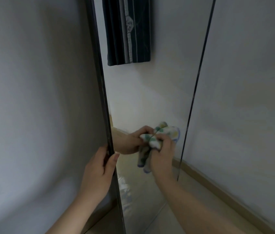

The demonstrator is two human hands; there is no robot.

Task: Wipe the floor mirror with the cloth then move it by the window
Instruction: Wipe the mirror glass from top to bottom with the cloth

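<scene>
Upright, floor mirror [143, 92] long axis vertical, cloth [157, 141] bunched against glass

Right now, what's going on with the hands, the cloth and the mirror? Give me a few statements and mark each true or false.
1. The left hand holds the dark left edge of the mirror. True.
2. The right hand is empty. False: it holds the cloth bunched against the glass.
3. The cloth is plain black. False: it is white with green and yellow spots.
4. A dark curtain shows in the reflection. True.
</scene>
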